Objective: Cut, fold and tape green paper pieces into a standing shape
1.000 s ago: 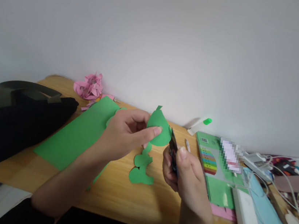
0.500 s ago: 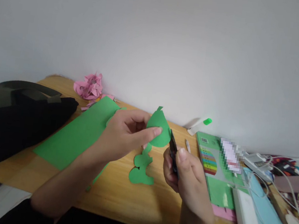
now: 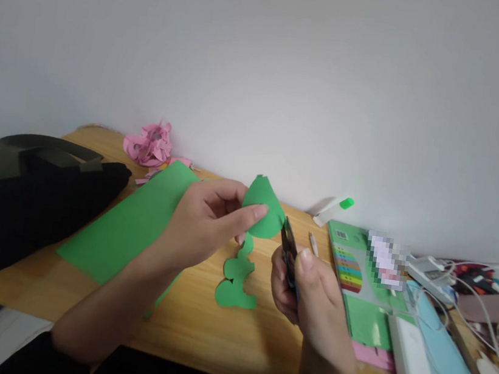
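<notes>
Between the thumb and fingers of my left hand (image 3: 208,221) is a small green paper piece (image 3: 263,195), rounded below and narrowing toward the top. My right hand (image 3: 310,287) grips dark scissors (image 3: 288,244), their blades pointing up at the lower right edge of that piece. Whether the blades have paper between them is hard to make out. Below the hands, a scalloped green paper cutout (image 3: 237,283) lies on the wooden table (image 3: 193,333). A large green paper sheet (image 3: 128,232) lies flat under and left of my left forearm.
Crumpled pink paper scraps (image 3: 149,143) sit by the wall. A dark cloth bag (image 3: 36,202) covers the left side. On the right are a green paper pack (image 3: 363,318), a blurred-out phone (image 3: 384,260), a white power bank (image 3: 416,371), cables and a glue bottle (image 3: 333,210).
The held green paper has turned and shifted slightly left, and its tip looks different. The scissors' blades now stand a little apart at its edge. Both hands stay nearly in place.
</notes>
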